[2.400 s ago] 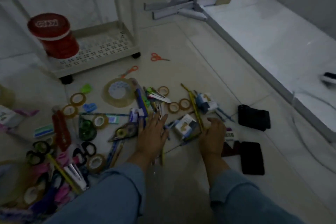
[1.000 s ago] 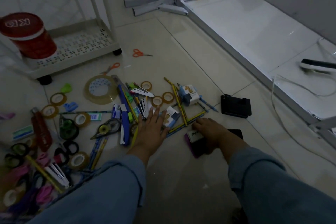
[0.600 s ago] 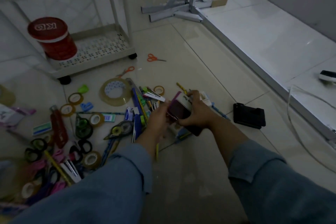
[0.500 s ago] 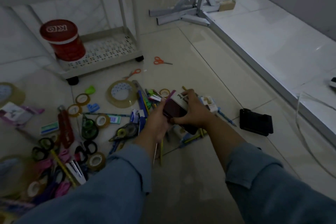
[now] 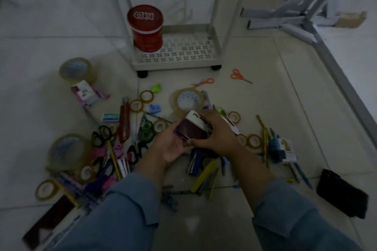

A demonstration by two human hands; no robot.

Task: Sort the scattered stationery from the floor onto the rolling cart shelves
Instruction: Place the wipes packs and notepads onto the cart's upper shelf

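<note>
We hold the stamp pad (image 5: 190, 129) up off the floor (image 5: 265, 98), over the middle of the heap, between both hands. The left hand (image 5: 171, 147) cradles it from below, fingers curled round its near edge. The right hand (image 5: 218, 135) caps it from the right, thumb and fingers pinching the sides, so each grip is closed on the pad and neither is spread.

It is a flat case with rounded corners: purple plastic, a dark glossy lid and a white printed label at the far end. We judge it light and rigid but smooth enough to slide in the fingers, and the lid may be hinged. It is best taken across its short sides and kept level, so it cannot pop open.

The cart (image 5: 177, 63) stands well ahead, its perforated white bottom shelf bearing a ribbed red tin (image 5: 145, 30) at the left end. Around our hands lie a big clear tape roll (image 5: 188, 101), orange scissors (image 5: 240, 73) and a thin pencil (image 5: 264, 142) — small, hard things, easy to scatter.
</note>
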